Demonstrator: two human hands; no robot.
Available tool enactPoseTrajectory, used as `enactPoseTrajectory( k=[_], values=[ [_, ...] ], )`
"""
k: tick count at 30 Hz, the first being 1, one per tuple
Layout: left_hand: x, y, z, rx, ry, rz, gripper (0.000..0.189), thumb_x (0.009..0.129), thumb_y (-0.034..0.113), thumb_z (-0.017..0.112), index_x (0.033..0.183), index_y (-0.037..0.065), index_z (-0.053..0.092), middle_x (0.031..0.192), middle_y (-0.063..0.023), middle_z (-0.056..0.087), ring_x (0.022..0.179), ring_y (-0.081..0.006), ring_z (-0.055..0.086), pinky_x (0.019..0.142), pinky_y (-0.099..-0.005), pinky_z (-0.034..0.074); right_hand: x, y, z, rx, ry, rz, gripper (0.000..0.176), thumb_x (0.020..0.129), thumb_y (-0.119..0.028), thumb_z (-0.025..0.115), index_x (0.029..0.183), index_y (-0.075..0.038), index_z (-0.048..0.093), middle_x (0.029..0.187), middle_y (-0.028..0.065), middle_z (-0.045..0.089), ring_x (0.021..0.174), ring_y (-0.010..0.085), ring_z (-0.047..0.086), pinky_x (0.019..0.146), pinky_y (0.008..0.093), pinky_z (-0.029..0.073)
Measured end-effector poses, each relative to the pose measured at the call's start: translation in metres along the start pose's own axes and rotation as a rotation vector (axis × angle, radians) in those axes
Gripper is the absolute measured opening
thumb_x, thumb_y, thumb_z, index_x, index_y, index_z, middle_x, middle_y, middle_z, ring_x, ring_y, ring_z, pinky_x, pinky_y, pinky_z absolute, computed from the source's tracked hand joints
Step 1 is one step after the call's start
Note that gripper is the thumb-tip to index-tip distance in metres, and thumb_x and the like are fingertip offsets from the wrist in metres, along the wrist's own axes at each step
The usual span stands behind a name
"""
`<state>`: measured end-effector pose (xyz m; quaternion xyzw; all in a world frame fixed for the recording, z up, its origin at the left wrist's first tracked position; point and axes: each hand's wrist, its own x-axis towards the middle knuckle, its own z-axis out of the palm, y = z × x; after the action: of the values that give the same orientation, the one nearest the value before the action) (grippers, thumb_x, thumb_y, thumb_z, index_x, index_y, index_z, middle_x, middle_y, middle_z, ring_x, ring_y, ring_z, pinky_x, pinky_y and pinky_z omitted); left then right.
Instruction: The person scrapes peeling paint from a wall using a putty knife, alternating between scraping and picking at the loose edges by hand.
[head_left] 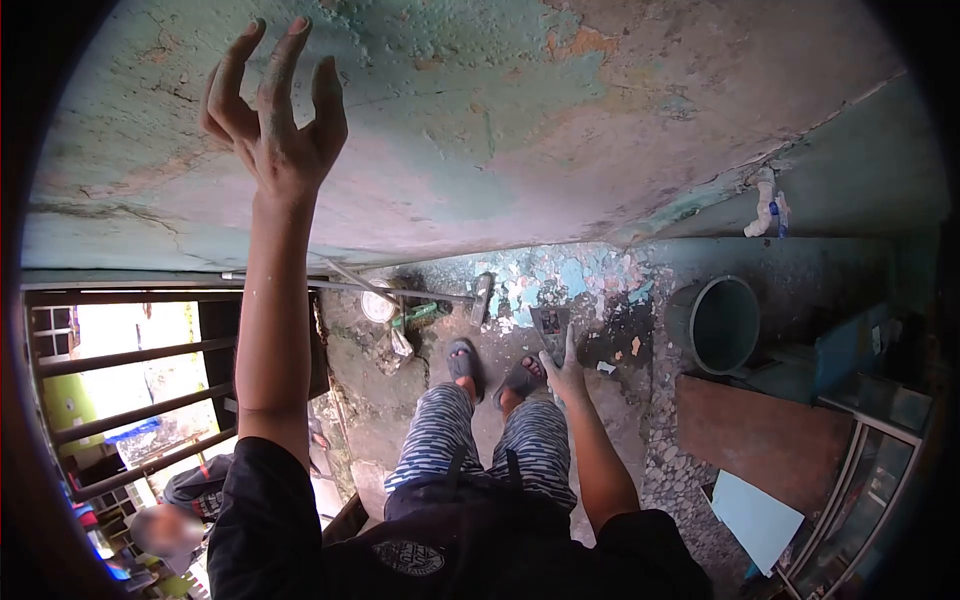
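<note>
My left hand [280, 125] is raised at the upper left, its fingers spread and bent, with fingertips right at the peeling green wall [470, 130]. Nothing is in it. Lower down, in front of my right leg, my right hand [566, 378] is closed on a putty knife [549, 321]. Its wide, dark blade points away from me over the floor; the handle is hidden in the hand. Pale dust coats the fingers of this hand.
Paint flakes [600, 280] litter the floor by the wall. A long-handled brush [482, 298] lies left of my feet, near a white round lid [379, 302]. At right are a bucket [726, 325], a brown board [765, 430] and a tap [765, 205]. A person [185, 500] is beyond the barred window [140, 358].
</note>
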<state>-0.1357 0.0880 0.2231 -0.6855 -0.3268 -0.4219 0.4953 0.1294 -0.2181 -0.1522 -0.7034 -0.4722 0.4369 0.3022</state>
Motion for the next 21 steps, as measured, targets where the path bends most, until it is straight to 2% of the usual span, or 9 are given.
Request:
enactPoseTrajectory(
  k=[7, 9, 11, 12, 14, 16, 17, 18, 21],
  values=[
    [-0.017, -0.018, 0.03, -0.048, 0.07, 0.038, 0.038, 0.089, 0.038, 0.053, 0.118, 0.014, 0.063, 0.127, -0.0093, 0.052, 0.116, -0.0228, 0.041, 0.097, -0.0357, 0.028, -0.006, 0.005, 0.011, 0.076, 0.02, 0.341, 0.089, 0.086, -0.033, 0.061, 0.149, -0.01, 0.004, 0.127, 0.0297, 0.05, 0.107, 0.0423, 0.057, 0.089, 0.0436, 0.046],
    [-0.019, -0.02, 0.029, -0.111, 0.073, -0.006, 0.039, 0.086, 0.04, 0.057, 0.119, 0.021, 0.064, 0.132, -0.0046, 0.05, 0.119, -0.0223, 0.039, 0.098, -0.0356, 0.026, -0.004, 0.01, 0.032, 0.066, 0.123, 0.197, 0.08, 0.089, -0.028, 0.058, 0.148, -0.006, 0.011, 0.128, 0.026, 0.05, 0.106, 0.0379, 0.058, 0.088, 0.0388, 0.047],
    [-0.01, -0.013, 0.016, 0.038, -0.023, 0.1, 0.038, 0.09, 0.031, 0.054, 0.119, 0.007, 0.06, 0.127, -0.013, 0.052, 0.121, -0.0242, 0.04, 0.098, -0.0342, 0.032, -0.007, 0.005, 0.047, -0.01, 0.153, 0.155, 0.07, 0.091, -0.024, 0.055, 0.148, -0.007, 0.017, 0.13, 0.0263, 0.048, 0.108, 0.0384, 0.057, 0.091, 0.0393, 0.046],
    [-0.009, -0.016, 0.015, 0.042, -0.019, 0.084, 0.038, 0.09, 0.031, 0.054, 0.119, 0.007, 0.06, 0.127, -0.013, 0.052, 0.121, -0.0242, 0.04, 0.098, -0.0342, 0.032, -0.006, 0.006, 0.058, -0.09, 0.227, 0.004, 0.068, 0.092, -0.023, 0.054, 0.148, -0.008, 0.018, 0.131, 0.0262, 0.048, 0.108, 0.0389, 0.056, 0.092, 0.0398, 0.045],
    [-0.008, -0.022, 0.02, -0.141, 0.107, 0.145, 0.045, 0.078, 0.024, 0.057, 0.118, 0.003, 0.061, 0.126, -0.0227, 0.053, 0.116, -0.0367, 0.048, 0.098, -0.0443, 0.032, -0.006, -0.037, 0.053, 0.088, 0.162, 0.124, 0.065, 0.092, -0.024, 0.052, 0.147, -0.01, 0.021, 0.13, 0.0259, 0.049, 0.109, 0.0412, 0.055, 0.093, 0.0423, 0.044],
    [-0.011, -0.024, 0.02, -0.161, 0.127, 0.156, 0.048, 0.081, 0.028, 0.055, 0.122, 0.004, 0.059, 0.126, -0.0219, 0.052, 0.118, -0.0358, 0.046, 0.1, -0.0444, 0.03, 0.009, -0.04, 0.059, -0.107, 0.315, -0.067, 0.062, 0.093, -0.024, 0.049, 0.148, -0.012, 0.021, 0.128, 0.0256, 0.051, 0.108, 0.0424, 0.056, 0.09, 0.0441, 0.045],
    [-0.014, -0.022, 0.019, -0.269, 0.144, 0.151, 0.047, 0.077, 0.019, 0.059, 0.121, 0.002, 0.058, 0.128, -0.0238, 0.048, 0.121, -0.0364, 0.043, 0.101, -0.0463, 0.032, 0.014, -0.082, 0.044, 0.091, 0.224, 0.089, 0.057, 0.096, -0.023, 0.043, 0.147, -0.01, 0.022, 0.14, 0.0271, 0.038, 0.126, 0.0393, 0.042, 0.102, 0.041, 0.035],
    [-0.015, -0.02, 0.016, -0.376, 0.159, 0.149, 0.049, 0.073, 0.01, 0.062, 0.12, 0.001, 0.057, 0.13, -0.0257, 0.043, 0.123, -0.0371, 0.04, 0.102, -0.0483, 0.033, 0.025, -0.099, 0.038, 0.075, 0.3, -0.002, 0.057, 0.095, -0.022, 0.043, 0.147, -0.009, 0.023, 0.136, 0.0275, 0.042, 0.123, 0.0388, 0.046, 0.1, 0.0408, 0.038],
    [-0.039, 0.004, -0.004, -0.324, 0.088, 0.081, 0.037, 0.084, 0.018, 0.064, 0.119, 0.007, 0.059, 0.129, -0.0144, 0.048, 0.123, -0.0265, 0.039, 0.101, -0.0393, 0.034, 0.068, -0.133, 0.015, 0.108, 0.399, -0.265, 0.063, 0.091, -0.014, 0.051, 0.147, -0.012, 0.023, 0.118, 0.0291, 0.056, 0.106, 0.0405, 0.058, 0.088, 0.0409, 0.046]
  ],
)
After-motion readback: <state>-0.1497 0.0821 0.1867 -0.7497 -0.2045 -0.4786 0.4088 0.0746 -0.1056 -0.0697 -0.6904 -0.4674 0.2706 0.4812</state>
